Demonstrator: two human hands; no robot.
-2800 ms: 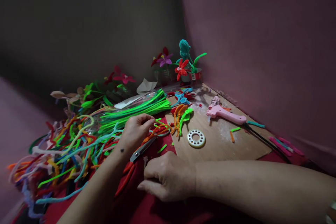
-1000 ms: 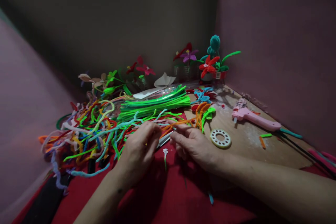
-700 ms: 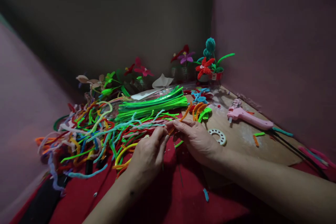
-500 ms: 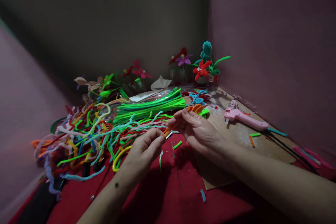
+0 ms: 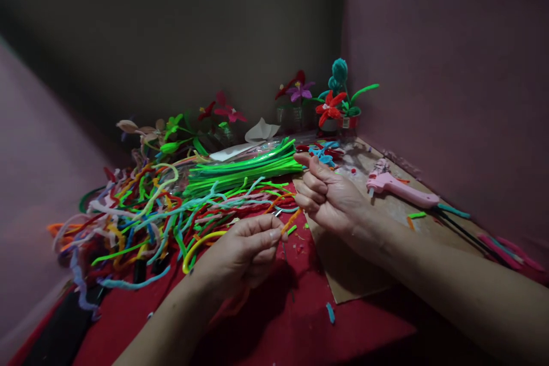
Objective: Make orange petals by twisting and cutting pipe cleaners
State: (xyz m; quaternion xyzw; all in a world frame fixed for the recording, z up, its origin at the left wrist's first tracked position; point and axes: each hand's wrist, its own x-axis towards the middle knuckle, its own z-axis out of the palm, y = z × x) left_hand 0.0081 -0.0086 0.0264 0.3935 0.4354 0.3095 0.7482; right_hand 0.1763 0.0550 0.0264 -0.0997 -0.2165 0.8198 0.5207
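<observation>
An orange pipe cleaner stretches on a slant between my two hands above the red cloth. My left hand pinches its lower end between thumb and forefinger. The upper end runs into the curled fingers of my right hand, whose thumb and forefinger point up; the part inside the fist is hidden. Below my left hand a blurred orange strand hangs down. Just behind the hands lies a tangle of loose pipe cleaners in many colours, along with a bundle of green pipe cleaners.
To the right, a pink glue gun lies on a brown board, its black cord running right. Pink-handled scissors rest at the far right. Pipe-cleaner flowers stand along the back wall. A blue snippet lies in front.
My left hand has moved down and slightly right. My right hand's fingers have curled into a fist, and the orange petal-like loops beside it no longer show. More of the orange strand shows between the hands.
</observation>
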